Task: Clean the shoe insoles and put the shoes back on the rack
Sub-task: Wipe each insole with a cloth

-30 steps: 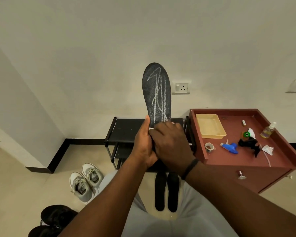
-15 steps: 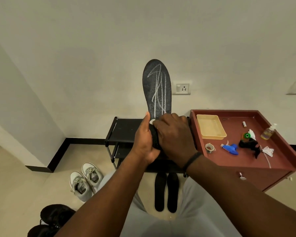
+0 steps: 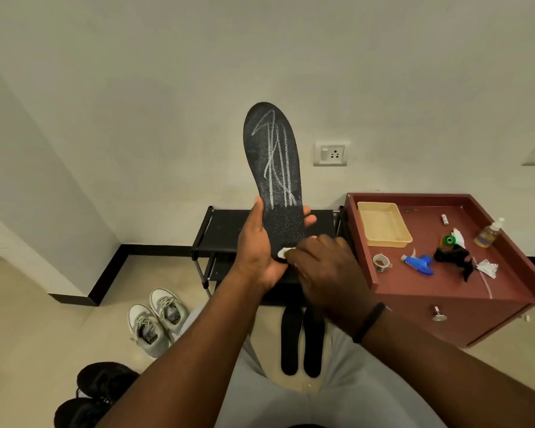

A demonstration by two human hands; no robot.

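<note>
A black insole (image 3: 274,168) with white chalk-like scribbles stands upright in front of me. My left hand (image 3: 260,248) grips its lower part, thumb on the left edge and fingertips round the right edge. My right hand (image 3: 325,270) pinches a small white wipe (image 3: 283,252) against the heel end of the insole. Two more black insoles (image 3: 301,341) lie side by side on the floor between my knees. A pair of white sneakers (image 3: 156,319) stands on the floor to the left, and a pair of black shoes (image 3: 93,393) sits at the bottom left.
A black shoe rack (image 3: 226,230) stands against the wall behind the insole. To the right is a red cabinet (image 3: 445,291) carrying a yellow tray (image 3: 383,223), a blue spray head (image 3: 419,264), a tape roll (image 3: 381,262), a soap bottle (image 3: 488,233) and black cloth (image 3: 453,256).
My right hand has slid down the insole from the middle to the heel end with the wipe. The strip it passed over now shows no white marks. My left hand's grip holds.
</note>
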